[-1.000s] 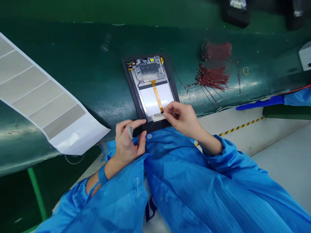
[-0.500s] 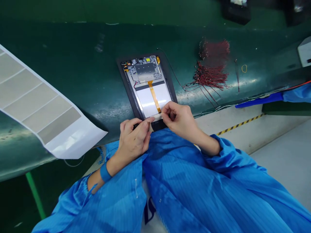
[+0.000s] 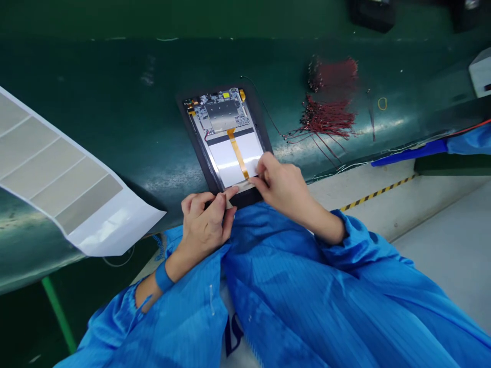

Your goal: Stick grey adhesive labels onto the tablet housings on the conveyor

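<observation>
An opened tablet [image 3: 224, 166] lies face down on the bench edge in front of me. Its circuit board [image 3: 221, 113] is at the far end, and an orange flat cable [image 3: 238, 153] runs down the panel's middle. Across the near end lies a pale strip of tape [image 3: 243, 186]. My left hand [image 3: 205, 217] pinches the lifted left end of this strip, its index finger extended along the tablet's near edge. My right hand [image 3: 284, 186] is closed, fingers curled, the thumb touching the strip near the cable's lower end. Anything between its fingertips is hidden.
A sheet of grey adhesive labels [image 3: 65, 174] overhangs the bench at left. Bundles of dark red wires [image 3: 328, 120] lie right of the tablet, and a thin black wire [image 3: 270, 115] reaches toward them. Farther right is a yellow rubber band [image 3: 382, 104].
My right index finger has lifted and curled up from the strip, while the thumb stays at it. My left hand has turned slightly, showing more of the lifted tape end. The view shifted a little.
</observation>
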`<state>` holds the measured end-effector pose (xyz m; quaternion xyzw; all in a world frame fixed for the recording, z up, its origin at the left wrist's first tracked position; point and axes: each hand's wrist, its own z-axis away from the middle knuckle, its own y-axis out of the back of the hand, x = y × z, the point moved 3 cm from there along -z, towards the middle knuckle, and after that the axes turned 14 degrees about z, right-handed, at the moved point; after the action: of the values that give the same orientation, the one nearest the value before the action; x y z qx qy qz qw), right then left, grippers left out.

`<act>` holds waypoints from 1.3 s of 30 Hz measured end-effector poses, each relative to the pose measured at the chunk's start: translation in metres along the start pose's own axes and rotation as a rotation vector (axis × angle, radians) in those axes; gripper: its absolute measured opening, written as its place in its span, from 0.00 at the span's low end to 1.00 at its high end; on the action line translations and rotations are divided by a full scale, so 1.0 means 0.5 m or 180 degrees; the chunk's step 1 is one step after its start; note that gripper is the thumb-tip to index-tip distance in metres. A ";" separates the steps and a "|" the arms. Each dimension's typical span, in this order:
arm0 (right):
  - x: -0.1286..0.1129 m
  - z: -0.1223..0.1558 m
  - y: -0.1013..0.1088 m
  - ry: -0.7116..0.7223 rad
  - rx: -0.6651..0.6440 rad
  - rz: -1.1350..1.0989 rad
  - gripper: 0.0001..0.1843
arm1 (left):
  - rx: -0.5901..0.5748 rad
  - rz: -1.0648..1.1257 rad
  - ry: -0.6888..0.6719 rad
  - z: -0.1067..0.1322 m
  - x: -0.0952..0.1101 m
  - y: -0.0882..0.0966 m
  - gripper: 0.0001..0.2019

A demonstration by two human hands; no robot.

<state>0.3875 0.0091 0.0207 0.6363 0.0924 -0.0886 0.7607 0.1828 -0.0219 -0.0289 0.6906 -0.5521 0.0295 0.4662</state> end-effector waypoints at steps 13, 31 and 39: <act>0.215 -0.106 0.044 0.0087 0.0996 0.0252 0.04 | -0.1222 -0.0039 -0.0795 -0.004 0.010 -0.020 0.27; 0.095 -0.461 0.062 0.1296 0.0574 0.0671 0.13 | 0.1250 0.0992 0.0740 -0.109 0.002 0.062 0.35; -0.005 -0.163 0.096 0.2850 0.1145 0.0002 0.17 | 0.1022 0.2552 0.1725 -0.182 -0.025 0.029 0.33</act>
<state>0.3948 0.0979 0.0532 0.7334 0.3938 0.1798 0.5241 0.2096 0.0497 0.0243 0.4550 -0.6215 0.4685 0.4327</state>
